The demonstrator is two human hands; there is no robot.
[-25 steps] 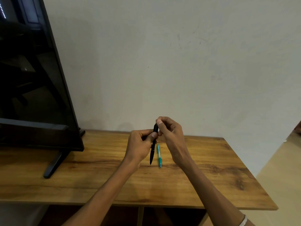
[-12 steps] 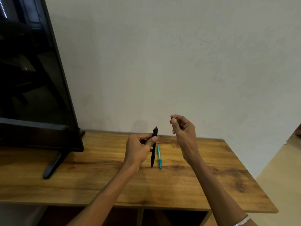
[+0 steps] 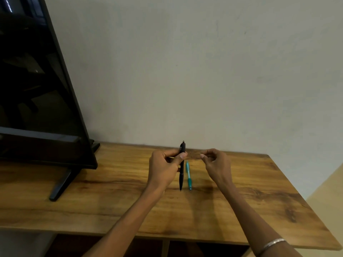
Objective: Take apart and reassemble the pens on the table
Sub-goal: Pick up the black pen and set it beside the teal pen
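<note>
My left hand (image 3: pixel 163 169) grips a black click pen (image 3: pixel 181 179) upright above the wooden table (image 3: pixel 259 201), thumb across its upper barrel, tip pointing down and the click button on top. A teal pen (image 3: pixel 188 176) lies on the table just right of the black one, tip toward me. My right hand (image 3: pixel 217 166) hovers to the right of both pens with thumb and forefinger pinched together and the other fingers curled. Nothing shows between its fingertips. It touches neither pen.
A large black television (image 3: pixel 37 89) stands at the left on a slanted foot (image 3: pixel 61 184). A plain wall runs behind the table's far edge. The table's right edge drops to a light floor (image 3: pixel 330 210).
My right hand came off the top of the black pen, swung up and right, then dropped back toward the pen. The left hand kept the pen upright in nearly the same place.
</note>
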